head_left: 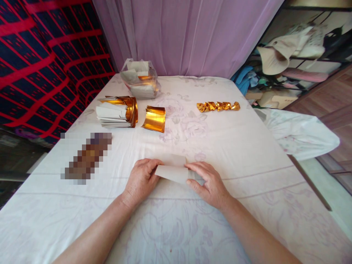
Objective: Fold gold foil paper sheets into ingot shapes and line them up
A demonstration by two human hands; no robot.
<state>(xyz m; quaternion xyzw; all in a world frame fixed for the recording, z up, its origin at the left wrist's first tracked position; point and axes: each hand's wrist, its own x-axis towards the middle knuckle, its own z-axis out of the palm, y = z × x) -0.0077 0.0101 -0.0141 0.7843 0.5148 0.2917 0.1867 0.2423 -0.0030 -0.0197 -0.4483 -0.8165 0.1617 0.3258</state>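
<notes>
A folded-over sheet of paper (pixel 172 173), its pale grey-white side up, is between my hands low over the near middle of the table. My left hand (pixel 141 178) grips its left end between thumb and fingers, with the fingertips partly hidden behind it. At the right end, my right hand (pixel 207 183) holds the sheet with the fingers at the upper edge and the thumb at the lower corner. Farther off lie a small stack of gold foil paper (pixel 155 119), a bigger pile of gold-and-white foil sheets (pixel 112 115) and a row of folded gold foil pieces (pixel 218 106).
A clear plastic bag (pixel 141 82) of more sheets stands at the table's far left. A pixelated brown item (pixel 88 157) lies left of my hands. The floral tablecloth (pixel 176 231) covers the table. Shelves with a cap (pixel 277 51) stand beyond the right edge.
</notes>
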